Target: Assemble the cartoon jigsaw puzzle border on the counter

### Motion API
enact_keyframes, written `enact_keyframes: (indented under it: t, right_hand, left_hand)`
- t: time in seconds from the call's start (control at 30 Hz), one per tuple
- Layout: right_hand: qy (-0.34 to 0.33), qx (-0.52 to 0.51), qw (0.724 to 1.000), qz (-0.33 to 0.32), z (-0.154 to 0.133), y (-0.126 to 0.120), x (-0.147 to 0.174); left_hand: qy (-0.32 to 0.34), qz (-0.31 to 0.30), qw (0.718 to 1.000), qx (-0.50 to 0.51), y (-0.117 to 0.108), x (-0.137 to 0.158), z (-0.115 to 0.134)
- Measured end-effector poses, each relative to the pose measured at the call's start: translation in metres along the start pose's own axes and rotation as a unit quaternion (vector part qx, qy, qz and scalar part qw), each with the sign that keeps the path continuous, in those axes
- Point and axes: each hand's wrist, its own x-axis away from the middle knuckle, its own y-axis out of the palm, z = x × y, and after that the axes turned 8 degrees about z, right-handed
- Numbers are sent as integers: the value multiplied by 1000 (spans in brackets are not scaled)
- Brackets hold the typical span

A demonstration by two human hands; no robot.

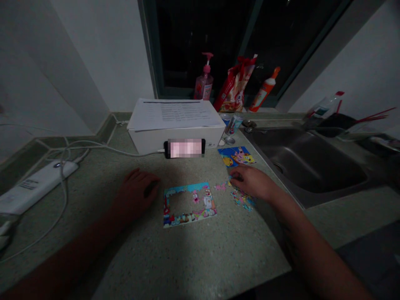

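Observation:
A partly assembled cartoon jigsaw puzzle (189, 204) lies on the speckled counter (193, 258); its border is joined and its middle is bare. My left hand (137, 191) rests palm down on the counter just left of the puzzle, holding nothing. My right hand (251, 181) lies over a heap of loose puzzle pieces (242, 199) to the right, fingertips pinching at a piece; whether one is held is unclear. One pink piece (220, 186) lies between puzzle and hand. A picture card (236, 156) with the same cartoon lies behind.
A white box (175, 137) topped with printed paper stands behind, a phone (185, 148) leaning on it. A steel sink (309, 166) is at right. A power strip (34, 185) with cables lies left. Bottles, a red bag and a can (234, 123) stand by the window.

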Motion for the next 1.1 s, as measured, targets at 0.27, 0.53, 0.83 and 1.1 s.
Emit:
enact_keyframes:
  t: [0.27, 0.53, 0.83, 1.1]
  right_hand:
    - [-36, -1, 999, 1, -4, -2, 1]
    - [-65, -20, 998, 5, -2, -1, 2]
    - [-28, -39, 999, -3, 0, -5, 1]
    - [-33, -42, 999, -6, 4, -2, 1]
  left_hand:
    - [-7, -3, 1000, -1, 0, 0, 0]
    - [-11, -5, 1000, 2, -4, -2, 4]
    - [-8, 1, 1000, -5, 0, -1, 1]
    - [-13, -4, 1000, 1, -3, -2, 3]
